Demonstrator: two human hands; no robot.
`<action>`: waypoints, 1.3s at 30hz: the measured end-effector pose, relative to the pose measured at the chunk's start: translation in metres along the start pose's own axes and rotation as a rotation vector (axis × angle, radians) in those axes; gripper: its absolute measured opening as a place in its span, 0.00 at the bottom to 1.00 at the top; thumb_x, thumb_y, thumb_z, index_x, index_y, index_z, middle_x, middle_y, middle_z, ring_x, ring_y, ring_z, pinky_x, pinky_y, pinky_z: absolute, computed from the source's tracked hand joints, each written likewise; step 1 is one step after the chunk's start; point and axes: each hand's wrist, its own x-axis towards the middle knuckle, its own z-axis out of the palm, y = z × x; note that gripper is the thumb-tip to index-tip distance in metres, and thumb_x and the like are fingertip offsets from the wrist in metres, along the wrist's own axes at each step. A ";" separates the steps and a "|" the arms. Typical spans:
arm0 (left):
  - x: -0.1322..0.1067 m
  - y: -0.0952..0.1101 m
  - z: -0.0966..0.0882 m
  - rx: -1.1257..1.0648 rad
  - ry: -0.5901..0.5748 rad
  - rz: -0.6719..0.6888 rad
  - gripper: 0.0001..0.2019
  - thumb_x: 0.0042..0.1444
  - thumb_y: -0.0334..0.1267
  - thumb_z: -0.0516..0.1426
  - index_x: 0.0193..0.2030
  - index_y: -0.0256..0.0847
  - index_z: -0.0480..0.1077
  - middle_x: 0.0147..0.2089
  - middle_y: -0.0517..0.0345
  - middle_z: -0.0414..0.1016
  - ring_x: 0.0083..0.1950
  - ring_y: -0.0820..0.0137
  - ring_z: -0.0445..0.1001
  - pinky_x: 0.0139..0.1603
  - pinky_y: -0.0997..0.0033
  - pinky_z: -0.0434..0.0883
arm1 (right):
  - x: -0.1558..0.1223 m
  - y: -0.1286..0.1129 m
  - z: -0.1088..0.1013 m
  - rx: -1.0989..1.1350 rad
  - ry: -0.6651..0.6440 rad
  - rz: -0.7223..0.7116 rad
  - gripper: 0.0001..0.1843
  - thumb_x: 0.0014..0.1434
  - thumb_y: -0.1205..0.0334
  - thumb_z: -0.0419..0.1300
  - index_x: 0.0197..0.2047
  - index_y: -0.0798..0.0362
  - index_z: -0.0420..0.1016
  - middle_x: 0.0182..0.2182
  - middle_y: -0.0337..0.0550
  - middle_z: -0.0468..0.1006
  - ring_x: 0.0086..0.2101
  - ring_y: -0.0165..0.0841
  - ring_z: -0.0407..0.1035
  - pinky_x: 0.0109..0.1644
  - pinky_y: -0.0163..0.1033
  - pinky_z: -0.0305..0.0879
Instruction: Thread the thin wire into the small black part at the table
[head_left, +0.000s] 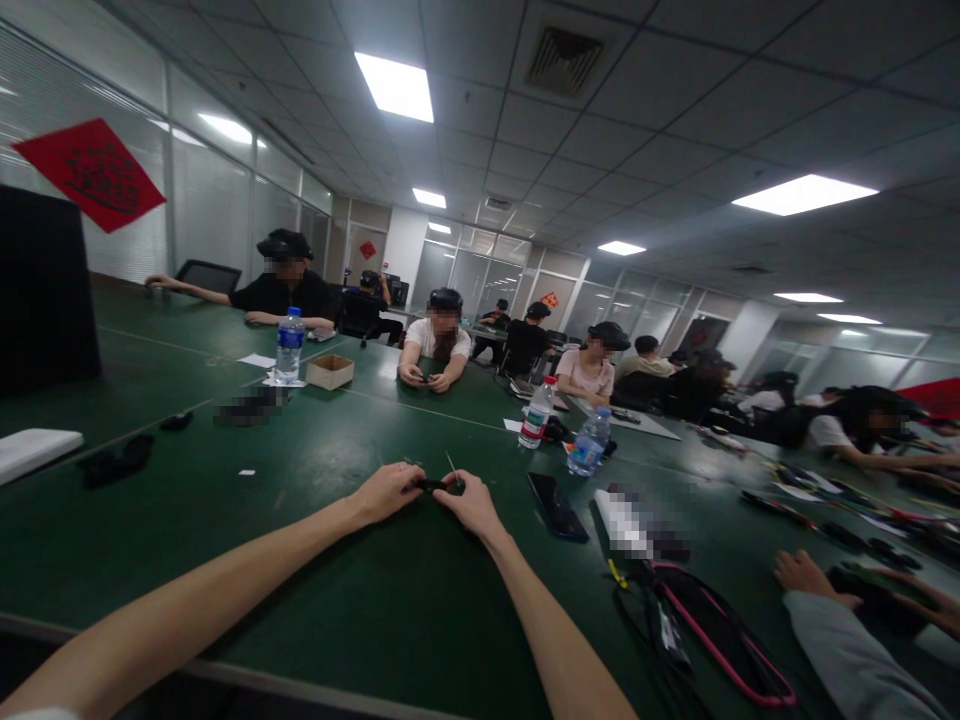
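- Desk (315,560): a long, dull green, flat top that fills the lower view, with faint seams between its panels.
- Screen (45,290): a dark, flat rectangle standing at the far left.
- People (439,345): seated along the far side and down the right, most in black headgear. None are between the camera and the hands.
- Pouch (720,640): black with a pink rim, lying flat to the right among loose black cables. A co-worker's hand (806,575) in a grey sleeve rests just beyond it.
- Bottles (589,442): clear plastic with water. Two stand right of centre behind the hands, and one stands farther left beside the box.
- Box (330,371): small, open, brown cardboard.
- Phone (556,506): a glossy black slab lying face up, just right of the hands.
- Left hand (390,492) and right hand (472,503): both rest on the desk at centre, fingertips meeting, each pinched narrowly on one end of the piece.
- Piece (431,486): small, black and short, held between both hands just above the desk. Its exact shape is too small to tell.
- Pin (452,467): a thin pale sliver slanting up just behind the fingertips.
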 end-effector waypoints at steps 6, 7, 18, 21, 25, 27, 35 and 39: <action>0.002 0.000 0.003 0.013 0.004 0.019 0.11 0.58 0.37 0.53 0.47 0.43 0.68 0.41 0.56 0.73 0.43 0.67 0.71 0.44 0.70 0.66 | -0.002 -0.009 0.000 -0.030 -0.024 -0.004 0.16 0.49 0.52 0.63 0.39 0.52 0.75 0.35 0.40 0.77 0.36 0.33 0.69 0.38 0.34 0.61; 0.002 0.000 0.004 0.011 0.005 0.021 0.11 0.58 0.37 0.52 0.47 0.43 0.67 0.41 0.55 0.73 0.43 0.67 0.71 0.44 0.70 0.66 | -0.002 -0.010 0.001 -0.038 -0.021 -0.002 0.16 0.49 0.52 0.63 0.39 0.52 0.76 0.35 0.40 0.77 0.36 0.32 0.69 0.38 0.34 0.60; 0.005 0.000 0.007 0.011 -0.023 -0.007 0.11 0.56 0.36 0.54 0.47 0.44 0.68 0.40 0.57 0.73 0.42 0.68 0.71 0.43 0.70 0.66 | 0.002 -0.003 0.002 -0.018 -0.028 -0.002 0.15 0.48 0.55 0.64 0.39 0.51 0.76 0.34 0.39 0.77 0.35 0.33 0.69 0.38 0.35 0.61; 0.005 -0.002 0.006 -0.011 0.010 -0.002 0.10 0.57 0.37 0.54 0.46 0.45 0.68 0.41 0.58 0.73 0.42 0.68 0.71 0.44 0.70 0.66 | 0.002 -0.003 0.000 0.057 -0.047 -0.049 0.16 0.49 0.56 0.63 0.41 0.50 0.75 0.38 0.40 0.77 0.38 0.33 0.70 0.41 0.36 0.62; 0.006 -0.006 0.003 -0.026 0.090 -0.013 0.07 0.59 0.35 0.52 0.42 0.44 0.69 0.42 0.58 0.74 0.45 0.68 0.71 0.47 0.70 0.66 | 0.002 -0.002 -0.004 0.176 -0.055 -0.028 0.17 0.50 0.57 0.63 0.44 0.52 0.74 0.40 0.42 0.77 0.35 0.31 0.71 0.37 0.35 0.65; 0.007 -0.007 0.001 -0.023 0.111 -0.031 0.07 0.59 0.34 0.51 0.40 0.44 0.70 0.41 0.58 0.74 0.45 0.67 0.71 0.47 0.69 0.66 | 0.002 -0.003 -0.005 0.223 -0.068 0.055 0.18 0.52 0.55 0.62 0.45 0.52 0.73 0.39 0.43 0.76 0.26 0.28 0.69 0.27 0.33 0.64; 0.005 -0.004 -0.001 -0.027 0.160 -0.036 0.08 0.60 0.36 0.50 0.42 0.43 0.69 0.42 0.57 0.74 0.45 0.67 0.72 0.47 0.68 0.66 | 0.001 -0.007 -0.009 0.390 -0.111 0.251 0.17 0.59 0.50 0.55 0.41 0.56 0.73 0.16 0.33 0.64 0.14 0.24 0.55 0.13 0.28 0.51; 0.005 -0.006 0.001 -0.016 0.164 -0.023 0.08 0.60 0.35 0.50 0.42 0.43 0.68 0.42 0.56 0.73 0.44 0.67 0.71 0.46 0.68 0.66 | 0.002 -0.006 -0.008 0.457 -0.137 0.320 0.17 0.60 0.50 0.55 0.34 0.57 0.72 0.15 0.32 0.63 0.12 0.21 0.52 0.13 0.27 0.48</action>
